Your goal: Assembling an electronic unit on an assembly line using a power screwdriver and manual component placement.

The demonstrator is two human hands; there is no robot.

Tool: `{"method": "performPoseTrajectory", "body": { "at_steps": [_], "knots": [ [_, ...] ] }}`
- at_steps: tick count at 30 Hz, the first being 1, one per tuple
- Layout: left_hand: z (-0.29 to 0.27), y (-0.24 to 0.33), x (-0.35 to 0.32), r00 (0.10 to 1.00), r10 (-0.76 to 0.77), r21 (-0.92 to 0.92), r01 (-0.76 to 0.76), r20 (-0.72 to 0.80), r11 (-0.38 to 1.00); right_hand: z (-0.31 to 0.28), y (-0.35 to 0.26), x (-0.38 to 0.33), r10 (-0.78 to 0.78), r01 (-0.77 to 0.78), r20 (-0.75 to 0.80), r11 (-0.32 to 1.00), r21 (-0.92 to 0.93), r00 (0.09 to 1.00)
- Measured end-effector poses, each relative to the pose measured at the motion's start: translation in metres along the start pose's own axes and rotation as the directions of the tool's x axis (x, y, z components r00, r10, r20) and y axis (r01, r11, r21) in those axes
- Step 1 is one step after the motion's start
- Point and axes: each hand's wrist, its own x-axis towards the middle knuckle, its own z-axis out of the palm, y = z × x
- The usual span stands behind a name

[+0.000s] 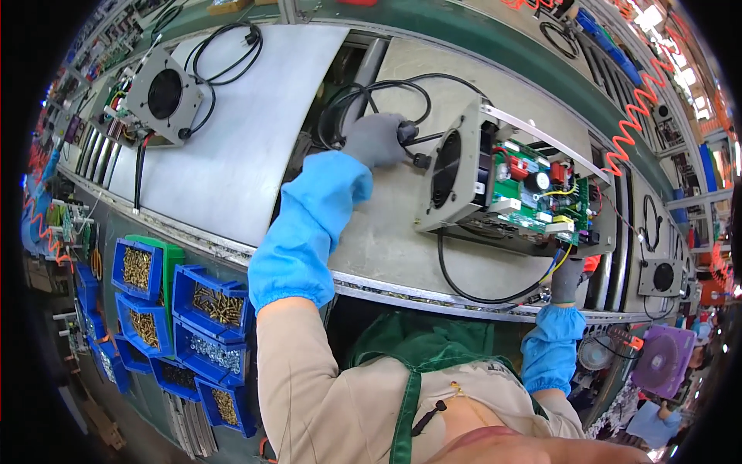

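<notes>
An open-sided metal unit point(464, 213) stands on the line in front of me, a round black fan point(446, 169) on its left end and a green circuit board point(533, 185) inside. My left hand point(375, 141), in a grey glove and blue sleeve cover, is closed on a black power cable point(406, 131) left of the fan. At the unit's lower right corner is my right hand point(568, 280), also gloved, its fingers curled beside blue and yellow wires point(558, 264). A red-orange piece point(591, 264) shows next to it; what those fingers hold is partly hidden.
Another fan unit point(158, 97) with a coiled cable sits on a pale sheet point(232, 131) at left. Blue bins point(209, 305) of screws stand below left. Orange coiled hose point(626, 139) hangs at right. Rollers point(618, 255) and another fan unit point(661, 276) lie right.
</notes>
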Motion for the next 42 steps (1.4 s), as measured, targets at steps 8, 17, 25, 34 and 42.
{"method": "performPoseTrajectory", "body": {
  "at_steps": [8,17,25,34,42],
  "knots": [
    [-0.162,0.112,0.074,0.895,0.256,-0.002,-0.276,-0.366,0.961,0.020,-0.037,-0.005,0.046,-0.024,-0.045,0.915,0.402,0.998],
    [-0.154,0.242,0.116,0.480,0.607,-0.397,-0.875,-0.633,0.278,0.019,-0.065,-0.014,0.163,-0.174,0.067,0.828,0.534,0.984],
    [-0.076,0.115,0.163,0.912,0.057,0.433,-0.247,0.407,0.867,0.038,-0.042,-0.008,0.026,-0.012,-0.021,0.865,0.501,0.999],
    [-0.135,0.163,0.001,0.957,0.258,-0.472,-0.289,-0.131,0.833,-0.078,-0.094,0.033,-0.090,-0.011,0.093,0.656,0.755,0.992],
    [-0.085,0.206,-0.125,0.875,0.481,-0.374,-0.431,0.046,0.821,-0.085,-0.149,0.146,-0.322,0.205,0.315,0.913,0.353,0.893]
  ]
}}
